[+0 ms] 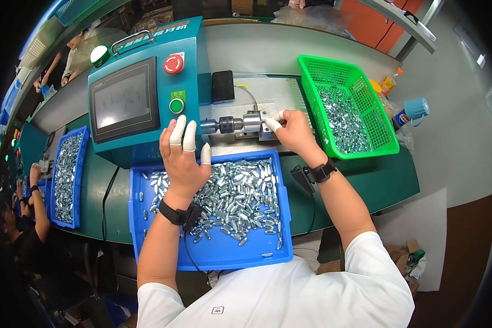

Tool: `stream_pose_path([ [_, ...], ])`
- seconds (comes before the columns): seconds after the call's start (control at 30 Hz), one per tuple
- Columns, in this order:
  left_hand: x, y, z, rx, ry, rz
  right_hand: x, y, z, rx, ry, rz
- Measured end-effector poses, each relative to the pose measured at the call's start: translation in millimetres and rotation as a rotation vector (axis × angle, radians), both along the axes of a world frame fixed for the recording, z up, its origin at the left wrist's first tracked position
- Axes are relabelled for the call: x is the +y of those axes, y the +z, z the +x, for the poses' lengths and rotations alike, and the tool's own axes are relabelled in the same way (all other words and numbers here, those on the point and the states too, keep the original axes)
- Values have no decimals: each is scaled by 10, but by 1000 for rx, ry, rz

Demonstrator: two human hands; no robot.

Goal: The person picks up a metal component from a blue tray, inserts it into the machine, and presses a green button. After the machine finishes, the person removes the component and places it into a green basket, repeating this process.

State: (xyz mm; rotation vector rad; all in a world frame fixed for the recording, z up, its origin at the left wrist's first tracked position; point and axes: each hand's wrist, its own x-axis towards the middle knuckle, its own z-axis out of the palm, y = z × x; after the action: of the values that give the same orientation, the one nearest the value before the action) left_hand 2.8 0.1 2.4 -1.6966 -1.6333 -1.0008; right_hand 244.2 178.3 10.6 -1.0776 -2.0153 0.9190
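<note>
My left hand is raised over the blue tray, fingers stretched out with white finger cots on several tips. Its fingertips are just below the green push button on the front of the teal machine; whether they touch the panel I cannot tell. My right hand is closed in a pinch at the right end of the metal fixture, thumb and forefinger in white cots. What lies between those fingertips is hidden. A dark chuck points from the machine into the fixture. Small silvery metal fittings fill much of the tray.
At the right stands a green basket of similar fittings. A black phone lies behind the chuck. The machine carries a dark screen and a red stop button. Another blue tray and a co-worker's arm are at left.
</note>
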Motion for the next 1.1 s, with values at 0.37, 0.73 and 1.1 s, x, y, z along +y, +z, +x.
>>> stream_pose_path([
  [0.37,-1,-1,11,-11,2,-5,47,2,256,-144,15,81],
  [0.73,-16,-6,-2,-9,7,-5,-260,269,195,-420,218,572],
  [1.1,-2,-19,-18,-6,17,-3,-93,495,787,-289,-363,413],
])
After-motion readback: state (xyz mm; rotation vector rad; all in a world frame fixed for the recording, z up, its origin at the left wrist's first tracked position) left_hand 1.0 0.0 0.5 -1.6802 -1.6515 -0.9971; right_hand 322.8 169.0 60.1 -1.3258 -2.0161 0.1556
